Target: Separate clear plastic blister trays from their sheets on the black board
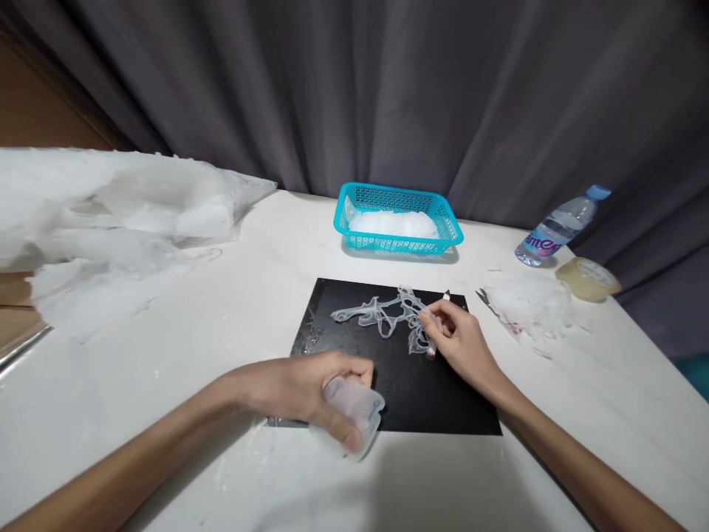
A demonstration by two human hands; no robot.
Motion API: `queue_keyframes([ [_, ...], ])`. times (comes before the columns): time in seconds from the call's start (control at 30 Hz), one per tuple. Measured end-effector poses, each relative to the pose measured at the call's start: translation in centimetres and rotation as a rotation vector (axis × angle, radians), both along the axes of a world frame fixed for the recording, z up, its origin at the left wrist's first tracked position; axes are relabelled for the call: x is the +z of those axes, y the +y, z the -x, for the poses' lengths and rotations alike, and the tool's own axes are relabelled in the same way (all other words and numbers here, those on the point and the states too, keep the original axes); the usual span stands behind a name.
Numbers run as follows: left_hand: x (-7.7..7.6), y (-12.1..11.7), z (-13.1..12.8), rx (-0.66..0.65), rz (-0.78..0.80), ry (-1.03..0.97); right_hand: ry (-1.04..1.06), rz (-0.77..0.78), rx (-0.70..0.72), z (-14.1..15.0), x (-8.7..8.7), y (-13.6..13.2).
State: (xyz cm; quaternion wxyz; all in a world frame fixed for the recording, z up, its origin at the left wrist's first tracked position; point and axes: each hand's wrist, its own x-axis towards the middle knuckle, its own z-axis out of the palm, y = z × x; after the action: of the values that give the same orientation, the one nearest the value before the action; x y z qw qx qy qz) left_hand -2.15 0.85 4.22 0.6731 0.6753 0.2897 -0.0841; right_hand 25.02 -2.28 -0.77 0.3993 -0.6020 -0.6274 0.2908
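Note:
My left hand (315, 391) is closed round a small stack of translucent, round-cornered plastic pieces (357, 414), held over the front edge of a black mat (410, 399). My right hand (457, 336) is pinched at a tangle of thin, translucent cut-out scraps (382, 314) on the mat's far half. A slim white stick-like tool (431, 349) with a dark tip shows on both sides of the right hand's fingers; whether the hand grips it too, I cannot tell. Small clear crumbs lie along the mat's left edge.
Behind the mat stands a turquoise basket (399, 242) with white translucent pieces (393, 224). To the right are scissors (498, 314), a pile of translucent scraps (532, 299), a tape roll (588, 279) and a water bottle (559, 227). Large plastic bags (122, 199) occupy the left.

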Motion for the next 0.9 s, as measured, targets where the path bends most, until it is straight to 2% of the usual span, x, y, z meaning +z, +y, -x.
queue_keyframes([
  [0.1, -0.1, 0.1, -0.3, 0.130, -0.014, -0.035, 0.007, 0.012, 0.052, -0.1, 0.0, -0.4],
  [0.2, -0.2, 0.1, -0.7, 0.189, -0.046, -0.100, 0.002, -0.008, 0.075, 0.1, 0.5, -1.0],
  [0.4, -0.7, 0.3, -0.7, 0.248, -0.164, -0.209, -0.011, -0.313, -0.026, 0.8, 1.9, -2.8],
  [0.47, -0.6, 0.3, -0.7, 0.283, -0.169, -0.243, 0.001, -0.333, 0.033, 1.1, 2.1, -3.7],
  [0.57, -0.2, 0.0, -1.0, 0.322, -0.139, -0.313, 0.005, -0.269, 0.201, 1.7, 2.2, -4.9],
  [0.67, 0.0, -0.2, -1.2, 0.339, -0.065, -0.372, 0.033, -0.223, 0.305, 2.4, 2.4, -5.5],
  [0.9, -0.4, -0.2, -1.4, 0.339, 0.001, -0.428, -0.024, -0.468, 0.261, 3.1, 2.9, -5.5],
])
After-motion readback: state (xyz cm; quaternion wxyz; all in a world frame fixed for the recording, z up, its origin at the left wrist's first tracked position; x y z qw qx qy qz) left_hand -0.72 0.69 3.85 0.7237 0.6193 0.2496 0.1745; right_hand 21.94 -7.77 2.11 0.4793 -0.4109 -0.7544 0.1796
